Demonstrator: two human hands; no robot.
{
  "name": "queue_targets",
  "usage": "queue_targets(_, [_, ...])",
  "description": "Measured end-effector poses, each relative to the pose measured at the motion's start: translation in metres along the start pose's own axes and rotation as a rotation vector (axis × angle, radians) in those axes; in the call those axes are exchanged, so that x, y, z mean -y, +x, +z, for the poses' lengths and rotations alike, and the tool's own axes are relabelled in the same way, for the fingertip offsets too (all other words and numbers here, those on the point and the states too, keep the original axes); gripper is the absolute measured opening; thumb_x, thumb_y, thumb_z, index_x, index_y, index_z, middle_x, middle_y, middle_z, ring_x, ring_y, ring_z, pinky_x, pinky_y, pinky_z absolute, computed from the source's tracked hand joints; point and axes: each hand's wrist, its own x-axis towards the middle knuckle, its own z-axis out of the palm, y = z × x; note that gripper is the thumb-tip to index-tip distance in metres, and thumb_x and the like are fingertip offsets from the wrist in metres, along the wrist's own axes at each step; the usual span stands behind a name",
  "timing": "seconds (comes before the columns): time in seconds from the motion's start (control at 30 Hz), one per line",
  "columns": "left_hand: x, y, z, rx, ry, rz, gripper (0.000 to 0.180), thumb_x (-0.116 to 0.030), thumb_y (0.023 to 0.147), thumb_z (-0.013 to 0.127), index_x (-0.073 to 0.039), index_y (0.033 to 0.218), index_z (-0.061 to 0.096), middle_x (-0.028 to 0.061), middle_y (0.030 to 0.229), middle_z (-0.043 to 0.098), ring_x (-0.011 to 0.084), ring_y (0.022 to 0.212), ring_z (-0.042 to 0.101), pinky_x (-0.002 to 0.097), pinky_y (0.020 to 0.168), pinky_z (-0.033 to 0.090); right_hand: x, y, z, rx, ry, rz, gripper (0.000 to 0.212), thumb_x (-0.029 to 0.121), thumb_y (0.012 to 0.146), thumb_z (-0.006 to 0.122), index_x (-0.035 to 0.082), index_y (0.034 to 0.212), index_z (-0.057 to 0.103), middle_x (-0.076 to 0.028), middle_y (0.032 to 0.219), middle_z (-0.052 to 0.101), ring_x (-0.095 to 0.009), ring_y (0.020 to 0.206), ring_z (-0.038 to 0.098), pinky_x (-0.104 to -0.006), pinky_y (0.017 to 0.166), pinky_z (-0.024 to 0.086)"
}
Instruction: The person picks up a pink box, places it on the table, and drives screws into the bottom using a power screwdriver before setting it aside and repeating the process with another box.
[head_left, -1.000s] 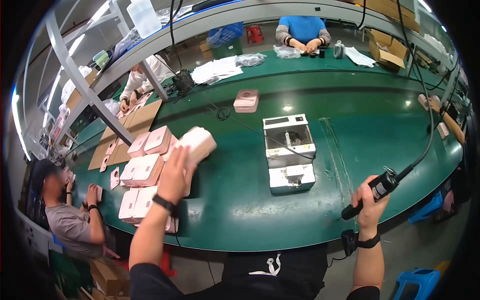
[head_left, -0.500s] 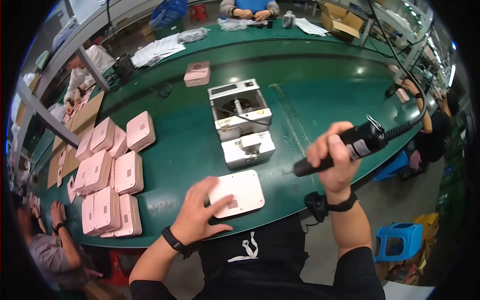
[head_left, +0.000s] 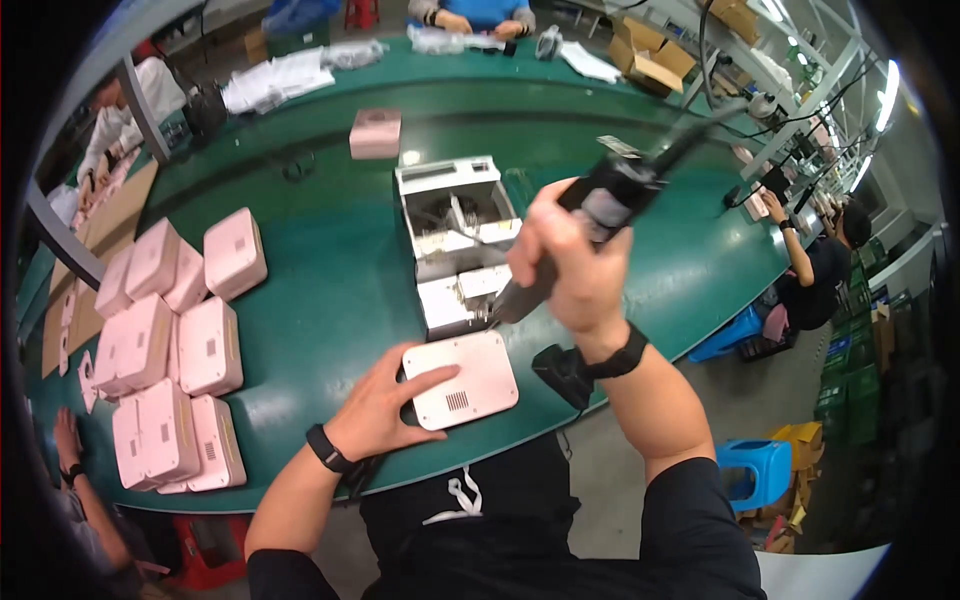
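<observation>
A pale pink plastic case (head_left: 485,385) lies face down at the table's near edge, showing screw holes near its corners and a small vent grille. My left hand (head_left: 378,408) grips its left side, index finger stretched over the top and thumb along the near edge. In my right hand (head_left: 575,265) is a black electric screwdriver (head_left: 607,208), held tilted with its cord end up to the right. Its tip is at the front of a metal screw feeder (head_left: 440,268), just beyond the case; the exact contact is blurred.
Stacked pink cases (head_left: 140,345) stand at the left, and one more pink case (head_left: 376,135) sits farther back. The screwdriver's cord (head_left: 695,140) runs up to the right. Co-workers sit around the green table (head_left: 320,300). A blue stool (head_left: 755,473) is at the right.
My right hand has carried the screwdriver left, toward the screw feeder's front. My left hand has settled round the case's left side. The whole view has shifted somewhat.
</observation>
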Motion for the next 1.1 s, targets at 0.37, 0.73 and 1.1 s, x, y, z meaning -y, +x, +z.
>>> queue_targets(0.37, [0.002,0.002,0.005,-0.047,-0.039,-0.027,0.076,-0.022,0.062,0.088,-0.028,0.132,0.061,0.0169,0.131,0.046,0.0386,0.114,0.054,0.0430,0.097,0.049,-0.016,-0.027,-0.012,-0.002,0.035,-0.018,0.012,0.012,0.091,0.053,0.004,0.096,0.046,-0.008,0.062,0.050,-0.017,0.047,0.045,-0.0354,0.047,0.043])
queue_targets(0.73, [0.005,-0.006,0.006,-0.025,-0.047,0.002,0.079,-0.025,0.062,0.088,-0.026,0.134,0.059,0.0163,0.129,0.047,0.0377,0.118,0.050,0.0437,0.098,0.048,-0.030,-0.031,-0.010,-0.006,0.094,0.046,0.014,0.013,0.089,0.057,0.005,0.092,0.046,-0.008,0.062,0.049,-0.017,0.047,0.046,-0.0342,0.046,0.043])
queue_targets(1.1, [0.007,-0.005,0.004,-0.028,-0.031,0.001,0.077,-0.026,0.061,0.089,-0.026,0.132,0.060,0.0153,0.129,0.048,0.0364,0.117,0.052,0.0431,0.098,0.047,-0.004,-0.001,0.003,-0.018,0.083,-0.091,0.012,0.013,0.091,0.053,0.003,0.093,0.047,-0.008,0.062,0.050,-0.018,0.047,0.048,-0.0346,0.048,0.044])
